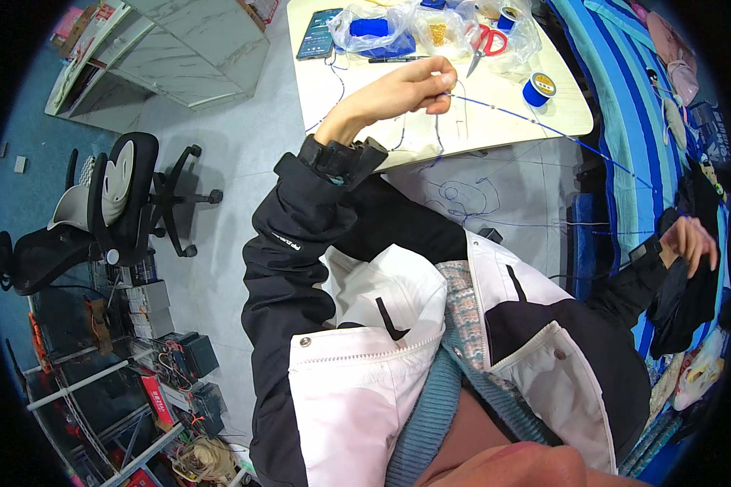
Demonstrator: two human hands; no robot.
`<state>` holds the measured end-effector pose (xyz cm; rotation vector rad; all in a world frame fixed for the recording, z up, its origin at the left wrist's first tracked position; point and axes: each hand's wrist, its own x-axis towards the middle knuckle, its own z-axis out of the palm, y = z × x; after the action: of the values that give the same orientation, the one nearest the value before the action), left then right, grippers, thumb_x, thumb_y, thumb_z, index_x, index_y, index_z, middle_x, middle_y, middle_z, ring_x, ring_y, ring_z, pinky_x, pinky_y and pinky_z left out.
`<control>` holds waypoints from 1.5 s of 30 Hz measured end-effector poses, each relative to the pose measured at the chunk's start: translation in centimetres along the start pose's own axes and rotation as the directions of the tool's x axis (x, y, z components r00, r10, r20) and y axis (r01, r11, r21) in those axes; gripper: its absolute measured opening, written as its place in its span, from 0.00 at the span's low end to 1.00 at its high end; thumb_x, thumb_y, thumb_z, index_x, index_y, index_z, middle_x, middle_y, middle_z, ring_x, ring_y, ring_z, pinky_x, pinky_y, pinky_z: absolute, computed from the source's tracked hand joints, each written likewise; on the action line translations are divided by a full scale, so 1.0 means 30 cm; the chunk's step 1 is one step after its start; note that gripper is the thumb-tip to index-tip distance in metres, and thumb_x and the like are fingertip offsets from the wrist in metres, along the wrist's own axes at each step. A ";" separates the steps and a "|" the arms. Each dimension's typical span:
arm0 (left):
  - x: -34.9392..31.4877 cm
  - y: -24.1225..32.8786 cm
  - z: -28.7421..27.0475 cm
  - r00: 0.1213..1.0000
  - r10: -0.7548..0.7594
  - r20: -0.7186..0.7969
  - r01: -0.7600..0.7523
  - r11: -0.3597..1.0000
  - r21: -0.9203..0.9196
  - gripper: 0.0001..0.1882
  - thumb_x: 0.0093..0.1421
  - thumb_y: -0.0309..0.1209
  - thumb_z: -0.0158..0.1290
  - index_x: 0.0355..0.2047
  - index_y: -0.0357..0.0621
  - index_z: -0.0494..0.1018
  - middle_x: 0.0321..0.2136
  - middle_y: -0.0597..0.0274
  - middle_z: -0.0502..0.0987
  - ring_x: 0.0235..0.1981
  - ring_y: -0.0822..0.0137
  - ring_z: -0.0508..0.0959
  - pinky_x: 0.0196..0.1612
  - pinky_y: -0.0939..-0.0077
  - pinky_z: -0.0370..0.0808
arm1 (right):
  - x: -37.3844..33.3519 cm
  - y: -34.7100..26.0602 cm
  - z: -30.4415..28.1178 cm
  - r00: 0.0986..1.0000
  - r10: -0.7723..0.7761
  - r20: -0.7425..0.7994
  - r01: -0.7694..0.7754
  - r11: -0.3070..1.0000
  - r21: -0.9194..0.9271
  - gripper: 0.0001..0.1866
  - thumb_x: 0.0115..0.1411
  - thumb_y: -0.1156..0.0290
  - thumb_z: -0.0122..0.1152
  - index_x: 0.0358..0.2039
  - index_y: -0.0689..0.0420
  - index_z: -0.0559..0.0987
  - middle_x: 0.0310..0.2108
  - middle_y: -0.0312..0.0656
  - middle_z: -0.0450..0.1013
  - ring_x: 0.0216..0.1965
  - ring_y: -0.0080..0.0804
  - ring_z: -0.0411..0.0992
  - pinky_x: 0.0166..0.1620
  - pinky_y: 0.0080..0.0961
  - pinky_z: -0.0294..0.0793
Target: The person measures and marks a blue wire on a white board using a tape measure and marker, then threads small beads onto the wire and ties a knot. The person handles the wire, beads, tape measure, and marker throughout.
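Above the table's near edge, my left hand is closed, thumb and fingers pinching a blue beaded cord. The cord stretches taut to the right, across the striped bedding, toward my right hand. That hand is far out to the right with curled, slightly blurred fingers, and thin blue thread also runs toward it. The exact grip point there is hidden. Loose loops of thread hang below the table edge. On the table are a spool of blue thread and red-handled scissors.
Clear plastic bags with blue and gold beads lie at the table's back, near a phone and a black pen. Striped bedding borders the right side. An office chair and a metal rack stand left.
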<state>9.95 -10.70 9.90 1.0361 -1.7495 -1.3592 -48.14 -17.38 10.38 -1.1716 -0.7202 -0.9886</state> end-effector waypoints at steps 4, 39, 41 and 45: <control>-0.013 0.026 -0.047 0.996 0.050 -0.080 -0.041 0.992 0.118 0.14 0.70 0.45 0.40 0.42 0.50 0.67 0.21 0.70 0.67 0.20 0.81 0.63 0.25 0.87 0.60 | -0.292 -0.097 0.011 0.557 0.515 -0.652 -0.789 0.572 -0.222 0.09 0.61 0.75 0.46 0.36 0.58 0.76 0.18 0.33 0.68 0.15 0.20 0.62 0.19 0.15 0.58; 0.023 0.055 0.034 0.990 0.122 -0.064 -0.099 0.954 0.283 0.13 0.71 0.39 0.41 0.41 0.41 0.65 0.22 0.69 0.64 0.25 0.79 0.65 0.32 0.85 0.67 | 0.380 1.153 0.294 0.907 -0.106 -0.407 -0.421 -0.194 -0.886 0.16 0.54 0.76 0.65 0.43 0.62 0.73 0.39 0.43 0.69 0.31 0.30 0.69 0.36 0.21 0.70; 0.022 0.058 0.037 0.992 0.111 -0.061 -0.088 0.951 0.295 0.13 0.71 0.39 0.42 0.41 0.41 0.66 0.22 0.68 0.65 0.24 0.79 0.65 0.31 0.85 0.67 | 0.381 1.202 0.303 0.822 0.033 -0.569 -0.570 0.012 -0.822 0.11 0.56 0.76 0.63 0.39 0.64 0.74 0.37 0.42 0.70 0.30 0.28 0.69 0.35 0.20 0.69; 0.016 0.054 0.040 0.992 0.090 -0.085 -0.060 0.949 0.310 0.13 0.70 0.39 0.42 0.41 0.41 0.66 0.22 0.67 0.65 0.24 0.80 0.66 0.31 0.85 0.67 | 0.378 1.252 0.286 0.754 0.046 -0.655 -0.644 0.250 -0.723 0.06 0.60 0.75 0.57 0.32 0.66 0.75 0.32 0.41 0.70 0.32 0.24 0.69 0.35 0.20 0.69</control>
<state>8.40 -10.39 11.25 1.1670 -1.9452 -0.9907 -9.00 -8.91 7.22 -1.8351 0.7765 -1.2477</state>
